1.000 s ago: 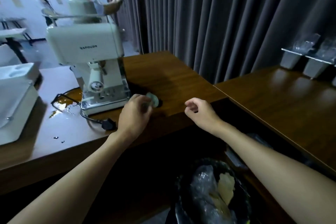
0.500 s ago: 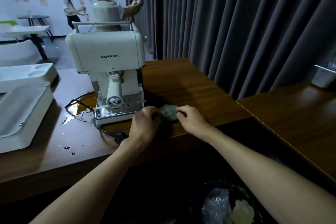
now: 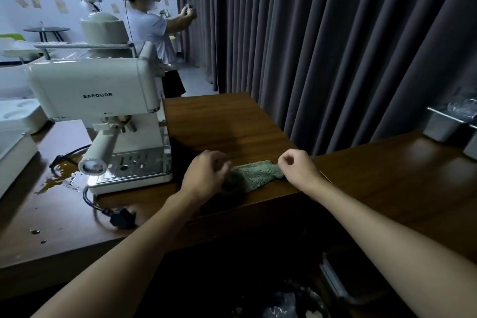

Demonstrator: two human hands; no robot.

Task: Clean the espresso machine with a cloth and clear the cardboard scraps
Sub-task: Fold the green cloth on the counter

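A cream espresso machine (image 3: 98, 100) stands on the brown wooden table (image 3: 227, 124), its portafilter handle (image 3: 99, 152) pointing toward me. Just right of it, near the table's front edge, a green cloth (image 3: 260, 171) is stretched out flat between my hands. My left hand (image 3: 205, 175) pinches its left end with curled fingers. My right hand (image 3: 296, 169) pinches its right corner. No cardboard scraps are visible.
Brown liquid (image 3: 60, 178) is spilled left of the machine, with its black cable and plug (image 3: 120, 217) in front. A white appliance (image 3: 13, 147) sits far left. A steel container (image 3: 445, 121) stands on the right counter. A lined bin (image 3: 286, 302) is below. Two people stand behind.
My right hand reached the cloth and took one end. Both hands have since pulled apart, spreading the bunched cloth out flat. The view has tilted upward.
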